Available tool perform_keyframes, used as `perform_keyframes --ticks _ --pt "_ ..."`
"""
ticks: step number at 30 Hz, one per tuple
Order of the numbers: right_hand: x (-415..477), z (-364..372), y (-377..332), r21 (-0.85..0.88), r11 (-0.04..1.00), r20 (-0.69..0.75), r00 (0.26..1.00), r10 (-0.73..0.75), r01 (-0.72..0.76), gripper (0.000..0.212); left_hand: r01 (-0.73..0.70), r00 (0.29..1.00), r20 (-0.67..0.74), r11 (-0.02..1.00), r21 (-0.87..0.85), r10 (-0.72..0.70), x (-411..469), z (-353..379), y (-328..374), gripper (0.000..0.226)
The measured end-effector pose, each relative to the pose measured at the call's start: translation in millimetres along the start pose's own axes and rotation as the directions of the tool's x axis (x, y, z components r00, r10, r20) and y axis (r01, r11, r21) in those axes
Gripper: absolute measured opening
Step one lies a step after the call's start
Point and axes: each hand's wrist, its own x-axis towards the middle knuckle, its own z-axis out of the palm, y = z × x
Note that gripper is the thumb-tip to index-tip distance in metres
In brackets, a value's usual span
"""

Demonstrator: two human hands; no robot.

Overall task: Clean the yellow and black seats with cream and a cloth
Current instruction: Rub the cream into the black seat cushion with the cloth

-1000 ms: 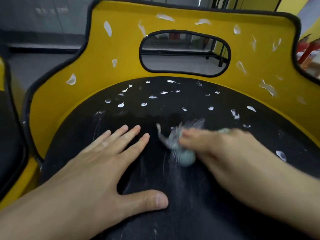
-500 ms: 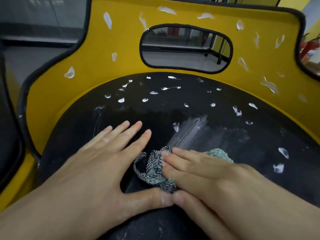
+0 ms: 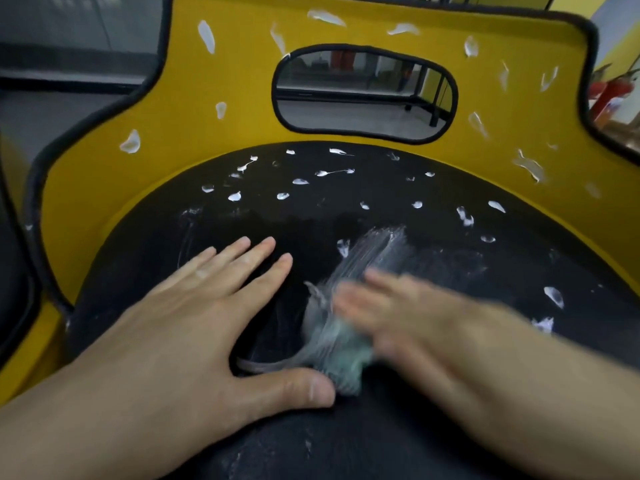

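The person's bare left hand [image 3: 207, 323] lies palm down on the black padded seat [image 3: 346, 445], four fingers straight and slightly fanned, thumb stretched wide to the right, forearm coming in from the lower left. The bare right hand [image 3: 408, 313] reaches in from the lower right. It is blurred, with its fingers extended leftward, flat on a crumpled grey-green cloth [image 3: 332, 355] just beside the left thumb.

Blurred greenish cloth [image 3: 334, 353] lies on the black seat [image 3: 346, 445] among white cream dabs [image 3: 553, 296] and smears.
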Motion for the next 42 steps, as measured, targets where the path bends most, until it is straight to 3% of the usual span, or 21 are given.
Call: perform_keyframes --ticks 2,4,7,9,13,14,17,19,22,24,25,27,29,30,33,34,35,37,39,40,42 --pt "5.6 -19.6 27.3 0.068 0.983 0.031 0.985 0.171 -0.172 0.047 -0.004 1.0 -0.003 0.999 -0.037 0.004 -0.8 0.6 -1.3 0.114" --pt "11.2 -19.9 23.9 0.121 0.964 0.085 0.97 0.227 -0.236 0.047 -0.01 1.0 -0.018 0.999 -0.047 0.009 -0.9 1.0 -3.5 0.114" --pt "5.1 -5.4 -27.8 0.093 0.995 0.029 0.999 0.029 -0.031 0.04 -0.036 0.998 -0.054 0.994 -0.101 0.031 0.0 2.1 -3.2 0.111" --pt "3.3 -9.2 -22.4 0.17 0.986 0.043 0.999 -0.012 0.005 0.044 -0.033 0.998 -0.055 0.995 -0.09 0.028 0.3 2.3 -2.9 0.111" --pt "35.7 -16.7 34.3 0.08 0.964 0.118 0.963 0.242 -0.252 0.047 -0.021 0.999 -0.037 1.0 -0.022 0.02 0.9 1.4 -2.9 0.113" --pt "37.0 -12.6 27.0 0.089 0.966 0.116 0.966 0.232 -0.243 0.046 -0.025 0.999 -0.041 0.999 -0.026 0.024 1.0 1.6 -3.7 0.112" --pt "17.2 2.6 -20.8 0.164 0.986 0.044 0.999 -0.017 0.01 0.04 -0.057 0.996 -0.081 0.992 -0.114 0.048 1.5 2.7 -4.5 0.11" --pt "15.4 4.5 -9.0 0.16 0.985 0.012 0.998 -0.063 0.061 0.04 -0.049 0.995 -0.088 0.993 -0.11 0.039 0.4 3.5 -4.5 0.112" --pt "33.1 -5.8 38.3 0.118 0.968 0.087 0.973 0.214 -0.224 0.046 -0.036 0.997 -0.071 0.995 -0.096 0.029 -0.1 0.9 -2.6 0.113" --pt "33.7 -9.1 41.7 0.133 0.943 0.09 0.952 0.294 -0.304 0.047 -0.032 0.997 -0.069 0.996 -0.08 0.027 -0.5 0.7 -3.4 0.114" --pt "30.1 -7.7 28.4 0.147 0.956 0.082 0.966 0.246 -0.255 0.047 -0.027 0.998 -0.064 0.997 -0.066 0.023 -0.4 0.3 -3.3 0.114" --pt "20.6 11.3 -8.9 0.166 0.986 0.039 0.999 0.015 -0.022 0.045 -0.018 0.999 -0.05 0.999 -0.049 0.016 -0.5 1.9 -2.4 0.115" --pt "14.3 21.5 -12.2 0.177 0.977 0.013 0.992 -0.125 0.121 0.042 -0.017 0.999 -0.044 0.999 -0.036 0.016 -0.1 2.1 -2.0 0.116" --pt "17.1 16.5 1.3 0.158 0.983 -0.002 0.995 -0.1 0.099 0.042 -0.017 0.999 -0.044 0.999 -0.034 0.015 -0.3 1.5 -1.9 0.116" --pt "23.2 -6.0 50.0 0.083 0.965 0.04 0.969 0.245 -0.248 0.048 -0.016 0.999 -0.042 0.999 -0.032 0.015 -2.2 -0.1 -1.6 0.116" --pt "28.4 -2.5 50.9 0.048 0.954 0.026 0.956 0.294 -0.295 0.048 -0.015 0.999 -0.044 0.999 -0.031 0.014 -2.3 -0.7 -1.8 0.116" --pt "28.6 -0.7 40.0 0.043 0.96 0.006 0.961 0.275 -0.275 0.05 -0.016 0.999 -0.049 0.999 -0.039 0.014 -2.0 -1.3 -1.7 0.117" --pt "22.1 21.3 4.6 0.031 0.997 0.042 0.997 0.071 -0.072 0.066 -0.02 0.998 -0.053 0.998 -0.055 0.017 -1.6 -0.4 -1.2 0.119" --pt "6.4 27.1 -14.7 0.11 0.993 0.08 0.995 -0.055 0.046 0.063 -0.021 0.999 -0.05 0.998 -0.056 0.018 -1.7 0.5 -1.1 0.118" --pt "1.9 17.7 -6.7 0.152 0.987 0.037 0.997 -0.062 0.056 0.055 -0.018 0.999 -0.049 0.998 -0.055 0.016 -1.9 0.3 -0.9 0.118" --pt "5.4 2.1 28.4 0.145 0.987 0.002 0.997 0.077 -0.077 0.048 -0.007 0.999 -0.042 0.999 -0.038 0.005 -2.9 -1.4 -0.3 0.118"
